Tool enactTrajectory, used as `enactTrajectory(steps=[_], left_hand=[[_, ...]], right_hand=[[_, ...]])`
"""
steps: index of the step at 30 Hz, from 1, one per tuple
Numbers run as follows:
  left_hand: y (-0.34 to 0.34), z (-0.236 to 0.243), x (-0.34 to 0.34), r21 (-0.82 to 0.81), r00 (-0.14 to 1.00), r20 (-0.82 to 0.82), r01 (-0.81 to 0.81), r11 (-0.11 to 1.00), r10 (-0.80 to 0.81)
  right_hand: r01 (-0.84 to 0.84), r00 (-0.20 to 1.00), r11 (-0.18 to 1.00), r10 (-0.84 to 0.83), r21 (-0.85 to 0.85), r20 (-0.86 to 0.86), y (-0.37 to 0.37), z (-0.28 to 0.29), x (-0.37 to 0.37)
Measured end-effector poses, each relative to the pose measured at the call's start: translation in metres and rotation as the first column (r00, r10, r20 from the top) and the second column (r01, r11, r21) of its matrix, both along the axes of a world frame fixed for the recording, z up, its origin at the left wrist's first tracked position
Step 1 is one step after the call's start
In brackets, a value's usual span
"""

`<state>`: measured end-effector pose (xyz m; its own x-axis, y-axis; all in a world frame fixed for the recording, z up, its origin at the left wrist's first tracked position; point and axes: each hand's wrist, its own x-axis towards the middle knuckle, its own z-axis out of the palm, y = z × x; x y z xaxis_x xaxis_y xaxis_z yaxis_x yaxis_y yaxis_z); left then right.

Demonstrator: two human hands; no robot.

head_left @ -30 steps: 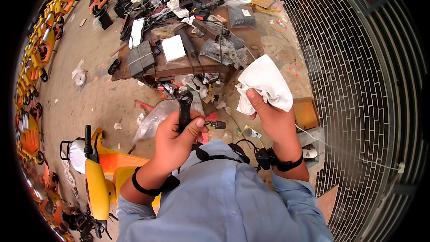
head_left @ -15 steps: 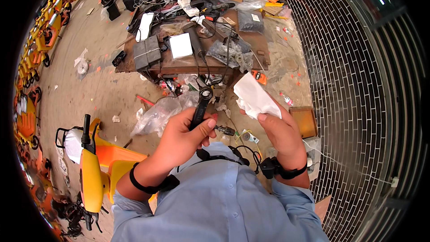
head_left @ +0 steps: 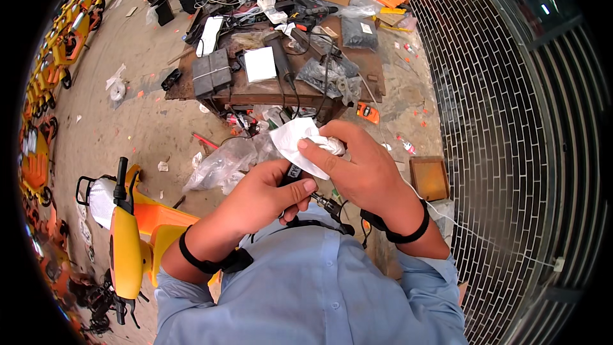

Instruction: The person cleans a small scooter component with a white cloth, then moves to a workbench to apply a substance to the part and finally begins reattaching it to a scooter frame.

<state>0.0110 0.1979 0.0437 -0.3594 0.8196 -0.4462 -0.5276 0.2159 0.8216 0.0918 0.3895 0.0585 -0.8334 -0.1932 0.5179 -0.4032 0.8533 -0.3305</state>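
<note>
White creased tissue pinched by right hand; black tool, perhaps wrench, mostly covered, gripped in left hand.

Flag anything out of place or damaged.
Crumpled clear plastic lies on the floor by the cluttered table, seemingly discarded litter. Nothing odd shows at the left hand holding a black-handled tool or the right hand holding a white wipe over it.

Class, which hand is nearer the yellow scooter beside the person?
Left. The left hand is to the right of the yellow scooter; the right hand, holding white tissue, is farther right.
</note>
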Motion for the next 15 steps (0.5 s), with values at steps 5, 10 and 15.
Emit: enactTrajectory(steps=[5, 10, 15], left_hand=[[-0.002, -0.005, -0.003, -0.003, 0.998, -0.036, 0.052, 0.999, -0.052], [0.0, -0.003, 0.0, -0.033, 0.999, -0.032, -0.004, 0.999, 0.003], [-0.001, -0.007, 0.0, -0.044, 0.999, -0.033, 0.016, 0.999, -0.018]], right_hand=[[-0.023, 0.999, 0.993, 0.02, 0.116, 0.032, -0.001, -0.007, 0.005], [0.082, 0.996, 0.996, -0.082, 0.02, -0.028, 0.0, -0.022, 0.004], [-0.041, 0.999, 0.991, 0.039, 0.128, 0.018, 0.006, -0.018, 0.006]])
